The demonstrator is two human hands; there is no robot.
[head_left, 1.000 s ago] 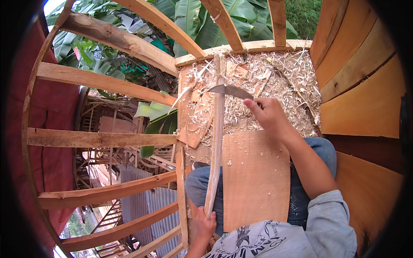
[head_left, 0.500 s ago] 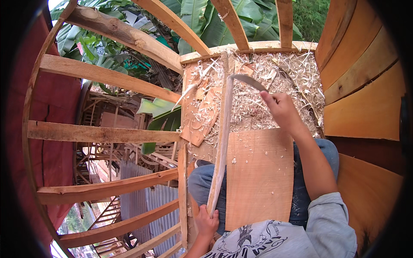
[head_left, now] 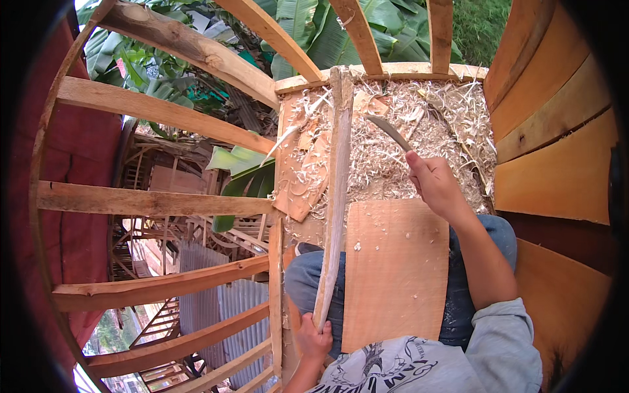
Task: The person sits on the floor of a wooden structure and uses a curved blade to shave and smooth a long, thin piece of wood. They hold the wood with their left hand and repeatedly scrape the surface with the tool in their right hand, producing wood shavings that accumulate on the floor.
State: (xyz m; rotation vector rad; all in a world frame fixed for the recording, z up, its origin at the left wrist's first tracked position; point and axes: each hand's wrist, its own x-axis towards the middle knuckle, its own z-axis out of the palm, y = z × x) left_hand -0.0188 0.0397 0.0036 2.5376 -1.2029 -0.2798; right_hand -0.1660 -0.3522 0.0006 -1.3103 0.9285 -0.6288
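Observation:
A long, pale strip of wood stretches away from me, its near end wrapped in the fingers of my left hand. Its far end reaches the edge of the shavings-covered platform. My right hand grips a knife by its handle, which my fingers hide. The slightly curved knife blade points up and left, a short gap from the strip's right side. A flat wooden board lies across my lap, below my right hand, with a few wood crumbs on it.
Curled wood shavings cover the platform ahead. Slatted wooden rails run along the left and far sides. Overlapping planks wall the right. Beyond the rails are banana leaves and corrugated sheets lower down.
The knife blade has come off the strip and moved right and slightly down with my right hand. The strip's far end now appears higher and a little further left.

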